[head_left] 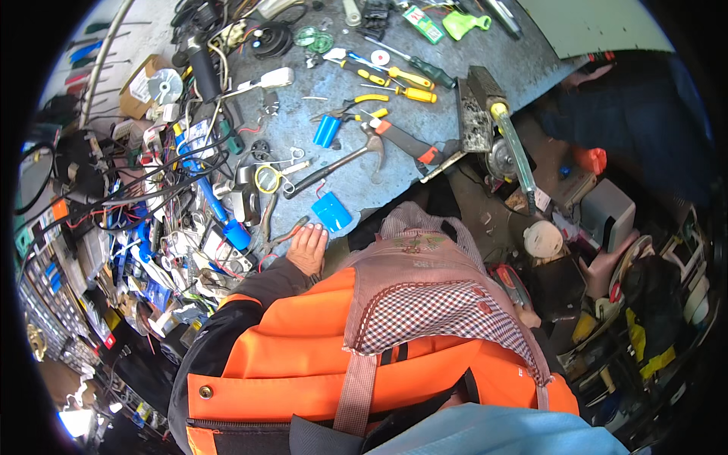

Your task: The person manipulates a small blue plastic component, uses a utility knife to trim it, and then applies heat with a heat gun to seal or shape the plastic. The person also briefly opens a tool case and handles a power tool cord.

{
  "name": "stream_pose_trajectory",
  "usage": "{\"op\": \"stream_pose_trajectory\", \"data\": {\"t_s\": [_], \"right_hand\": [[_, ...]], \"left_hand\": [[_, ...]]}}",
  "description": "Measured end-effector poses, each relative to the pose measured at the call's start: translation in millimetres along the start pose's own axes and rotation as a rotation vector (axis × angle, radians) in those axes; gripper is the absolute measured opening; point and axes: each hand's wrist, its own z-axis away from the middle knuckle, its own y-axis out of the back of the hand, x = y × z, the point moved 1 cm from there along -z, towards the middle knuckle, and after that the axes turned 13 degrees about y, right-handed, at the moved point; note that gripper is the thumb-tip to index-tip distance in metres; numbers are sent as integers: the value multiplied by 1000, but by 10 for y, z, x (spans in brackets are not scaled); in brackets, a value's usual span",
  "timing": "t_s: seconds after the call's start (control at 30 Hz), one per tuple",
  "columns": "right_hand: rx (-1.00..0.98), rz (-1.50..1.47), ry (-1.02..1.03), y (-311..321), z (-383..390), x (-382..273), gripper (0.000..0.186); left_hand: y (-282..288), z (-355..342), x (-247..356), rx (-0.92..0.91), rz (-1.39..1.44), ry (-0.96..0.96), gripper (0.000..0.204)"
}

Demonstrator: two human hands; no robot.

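Observation:
My left hand (307,250) rests on the near edge of the workbench (425,68), fingers stretched out and holding nothing. Just beyond its fingertips lies a blue wrapped battery pack (331,211) with a short red wire. Pliers with red handles (288,230) lie at the left of that hand. My right hand (526,315) shows only in part beside the checked apron (425,311), low at the right. A red and grey object (509,286) is against it; the fingers are hidden, so I cannot tell whether it is held.
A claw hammer (371,152), another blue battery pack (327,131) and several yellow-handled screwdrivers (413,94) lie on the bench. Tangled cables and parts crowd the left. A bench vise-like metal fixture (478,114) stands at the right edge, with bins and scrap below.

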Motion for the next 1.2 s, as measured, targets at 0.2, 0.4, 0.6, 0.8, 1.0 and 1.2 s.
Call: {"op": "stream_pose_trajectory", "data": {"t_s": [0.2, 0.4, 0.6, 0.8, 1.0, 1.2], "right_hand": [[-46, -14, -56, -10, -175, 337, 34], [-38, 0, -78, 324, -761, 686, 35], [875, -341, 278, 2247, -2178, -431, 29], [731, -351, 484, 3431, -2936, -1677, 30], [977, -159, 168, 2991, -3894, -826, 40], [799, -328, 690, 4221, -4305, -628, 34]], "left_hand": [[-11, 34, 44, -4, -28, 7, 48], [-56, 21, 60, 40, 32, 10, 51], [-118, -27, -87, 157, -43, -38, 49], [-135, -12, -56, 106, 13, 19, 52], [216, -186, 17, -161, 128, 122, 43], [295, -168, 97, -74, 163, 209, 60]]}}
